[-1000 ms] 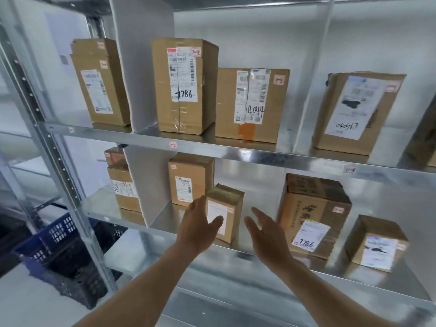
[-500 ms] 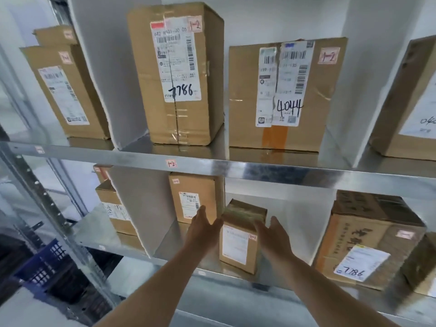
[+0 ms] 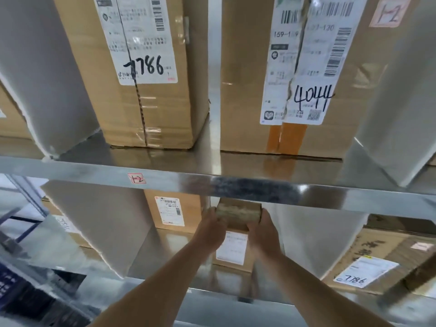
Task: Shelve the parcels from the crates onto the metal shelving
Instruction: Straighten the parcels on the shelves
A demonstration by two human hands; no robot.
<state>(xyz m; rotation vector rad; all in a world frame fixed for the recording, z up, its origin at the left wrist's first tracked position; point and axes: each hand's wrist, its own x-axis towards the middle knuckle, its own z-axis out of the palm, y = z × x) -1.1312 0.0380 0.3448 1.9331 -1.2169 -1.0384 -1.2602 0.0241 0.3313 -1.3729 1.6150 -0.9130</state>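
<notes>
Your left grip (image 3: 211,228) and right grip (image 3: 263,231) clasp the parcel (image 3: 233,246) standing at the lower shelf's (image 3: 165,267) front edge.

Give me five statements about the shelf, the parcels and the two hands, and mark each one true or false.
1. Both hands grip the small parcel on the lower shelf. True: the left hand holds its left side and the right hand its right side.
2. The upper-shelf box on the left is marked 4044. False: it reads 7786; 4044 is on the box to its right.
3. The shelf-edge tag reads 1-2. True.
4. The small parcel lies flat. False: it stands upright.
5. Orange tape runs down the 4044 box's lower front. True.
</notes>
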